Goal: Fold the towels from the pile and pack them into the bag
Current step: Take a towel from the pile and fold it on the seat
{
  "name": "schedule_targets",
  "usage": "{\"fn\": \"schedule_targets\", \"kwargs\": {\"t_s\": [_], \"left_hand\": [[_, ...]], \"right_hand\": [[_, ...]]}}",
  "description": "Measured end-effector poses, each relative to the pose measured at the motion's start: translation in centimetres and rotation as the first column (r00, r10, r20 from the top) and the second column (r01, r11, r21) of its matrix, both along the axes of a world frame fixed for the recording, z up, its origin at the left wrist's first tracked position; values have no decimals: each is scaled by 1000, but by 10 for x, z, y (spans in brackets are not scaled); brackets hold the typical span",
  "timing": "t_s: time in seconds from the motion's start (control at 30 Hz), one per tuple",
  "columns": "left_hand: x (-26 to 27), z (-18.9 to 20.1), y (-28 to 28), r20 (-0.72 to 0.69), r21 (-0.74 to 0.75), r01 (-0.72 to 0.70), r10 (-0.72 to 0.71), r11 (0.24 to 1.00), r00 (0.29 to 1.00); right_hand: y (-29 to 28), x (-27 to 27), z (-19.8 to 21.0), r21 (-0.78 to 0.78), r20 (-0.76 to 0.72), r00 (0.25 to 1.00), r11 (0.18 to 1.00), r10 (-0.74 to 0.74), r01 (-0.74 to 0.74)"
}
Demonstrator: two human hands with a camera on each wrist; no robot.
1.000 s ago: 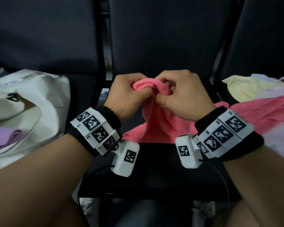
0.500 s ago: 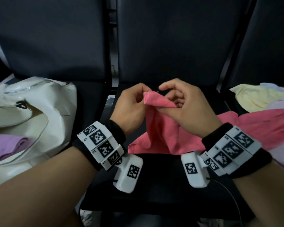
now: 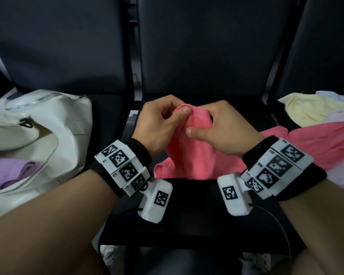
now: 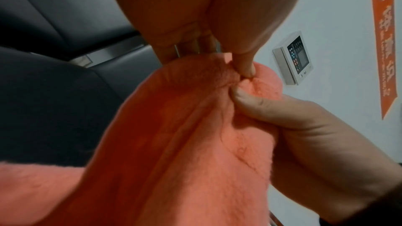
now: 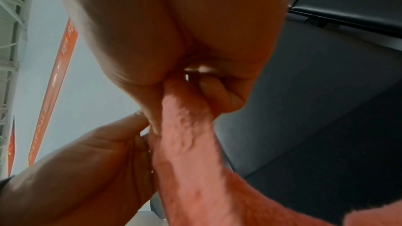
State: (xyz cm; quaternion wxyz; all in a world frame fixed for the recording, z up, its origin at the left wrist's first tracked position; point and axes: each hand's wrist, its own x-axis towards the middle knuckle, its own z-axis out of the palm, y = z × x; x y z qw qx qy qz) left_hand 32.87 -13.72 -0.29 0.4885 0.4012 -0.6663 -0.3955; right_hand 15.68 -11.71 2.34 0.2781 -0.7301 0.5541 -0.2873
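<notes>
Two hands meet at the top edge of a soft coral-pink terry towel [image 3: 189, 155], close enough that their thumbs nearly touch. The left hand [image 3: 159, 126] pinches the bunched edge between thumb and curled fingers; the right hand [image 3: 222, 132] grips the same edge just beside it, thumb pressed across the cloth and fingers tucked behind. In the left wrist view the two thumb tips sit side by side on one gathered ridge of fabric. Below the hands the towel hangs loose, and its lower part rests rumpled on the black padded chair seat [image 3: 197, 215]. To my eye the step in hand is finding the corners before the first fold. Done well, each hand would slide outward along the hem without letting go, until the edge is taut and flat; pulling apart too fast could let the cloth slip from a pinch or leave it twisted. Off to the left of the left hand lies the open cream-white fabric bag [image 3: 54, 124], with a folded lilac towel [image 3: 6, 171] already inside. Off to the right of the right hand sits the pile of unfolded towels [image 3: 322, 120], pale yellow on top with pink spilling toward the hands.
</notes>
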Motion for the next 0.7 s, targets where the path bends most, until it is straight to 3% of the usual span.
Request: {"fn": "schedule_targets", "kwargs": {"t_s": [0.07, 0.17, 0.3, 0.4, 0.57, 0.7], "left_hand": [[-1, 1, -1, -7, 8, 13, -13, 1000, 1000], [0, -7, -7, 19, 81, 68, -69, 994, 997], [6, -25, -15, 364, 153, 68, -120, 986, 924], [7, -28, -17, 510, 191, -31, -72, 981, 857], [5, -22, -18, 363, 143, -55, -1, 988, 932], [-3, -18, -13, 214, 79, 31, -48, 996, 976]], "right_hand": [[0, 1, 0, -54, -11, 1000, 998, -10, 9], [-4, -1, 0, -109, 158, 985, 990, -74, 92], [-9, -7, 3, -104, 399, 907, 976, -134, 190], [-10, -9, 3, -121, 448, 878, 962, -167, 244], [-12, -12, 0, -137, 397, 893, 949, -210, 284], [-9, -10, -6, -74, 237, 969, 993, -69, 89]]}}
